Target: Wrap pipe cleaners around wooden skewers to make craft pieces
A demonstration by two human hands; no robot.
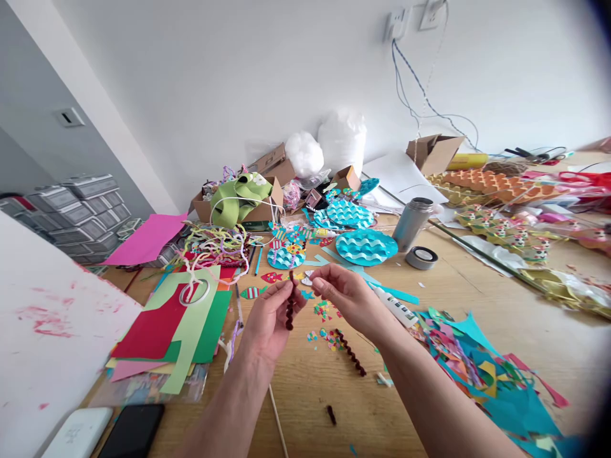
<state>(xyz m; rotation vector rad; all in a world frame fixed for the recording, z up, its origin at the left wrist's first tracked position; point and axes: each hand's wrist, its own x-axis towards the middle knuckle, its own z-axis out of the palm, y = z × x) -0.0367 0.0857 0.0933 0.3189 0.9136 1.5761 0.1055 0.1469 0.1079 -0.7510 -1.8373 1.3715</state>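
Note:
A dark brown fuzzy stem with a wavy lower part (289,313) stands upright between the fingers of my left hand (273,318), which pinches it. My right hand (346,296) is just right of the stem's top, its thumb and fingertips drawn together; whether anything is between them is too small to tell. A second wavy brown stem (351,353) lies on the table below my right hand, and a short brown piece (331,415) lies nearer the front. Paper fish (252,292) and small round confetti (324,310) lie around my hands.
Blue wavy paper discs (366,247) lie beyond my hands, beside a grey flask (413,224) and its lid (421,257). Coloured paper sheets (210,324) are stacked left. Paper scraps (501,381) spread right, near a white glue tube (395,307). A black phone (132,432) is front left.

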